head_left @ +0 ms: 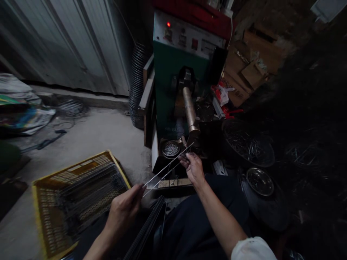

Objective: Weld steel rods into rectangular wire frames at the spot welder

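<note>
Hands (126, 204), rods (165, 167), concrete floor (105, 133), corrugated wall (67, 47)

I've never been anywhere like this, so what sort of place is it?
Probably a metal workshop: a green machine, a yellow crate of thin metal pieces, and a dish of small shiny bits.

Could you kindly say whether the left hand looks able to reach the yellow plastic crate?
Probably yes: the left hand appears close to the yellow plastic crate, nothing visibly between them, though it holds a thin metal rod.
</note>
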{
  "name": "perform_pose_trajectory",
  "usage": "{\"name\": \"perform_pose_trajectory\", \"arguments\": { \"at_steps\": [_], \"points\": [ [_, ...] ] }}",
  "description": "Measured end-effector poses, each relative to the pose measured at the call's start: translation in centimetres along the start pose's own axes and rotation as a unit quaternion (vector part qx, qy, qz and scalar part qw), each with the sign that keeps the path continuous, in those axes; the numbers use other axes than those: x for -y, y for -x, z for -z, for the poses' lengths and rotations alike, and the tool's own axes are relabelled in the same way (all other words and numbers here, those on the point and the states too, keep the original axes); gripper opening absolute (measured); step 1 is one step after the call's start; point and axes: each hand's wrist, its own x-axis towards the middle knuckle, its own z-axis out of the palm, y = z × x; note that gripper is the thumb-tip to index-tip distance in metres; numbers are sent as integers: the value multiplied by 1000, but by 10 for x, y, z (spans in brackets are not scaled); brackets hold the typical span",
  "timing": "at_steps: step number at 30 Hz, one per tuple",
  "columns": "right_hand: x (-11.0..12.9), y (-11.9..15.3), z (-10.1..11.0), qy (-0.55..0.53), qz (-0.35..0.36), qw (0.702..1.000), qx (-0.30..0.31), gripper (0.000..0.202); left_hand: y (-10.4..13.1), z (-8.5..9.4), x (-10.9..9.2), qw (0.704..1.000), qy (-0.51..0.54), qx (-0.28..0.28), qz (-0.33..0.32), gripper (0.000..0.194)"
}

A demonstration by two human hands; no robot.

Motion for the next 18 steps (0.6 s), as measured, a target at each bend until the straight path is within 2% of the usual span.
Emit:
{"name": "perform_pose_trajectory", "arguments": {
  "at_steps": [11, 18],
  "points": [
    [2, -1, -4, 14, 1, 1000, -9, 12, -4, 3, 2, 1000, 17, 2, 2, 18],
    [4, -7, -6, 10, 14, 1000, -13, 20, -8, -1, 6, 1000, 17, 11, 13, 19]
  ]
}}
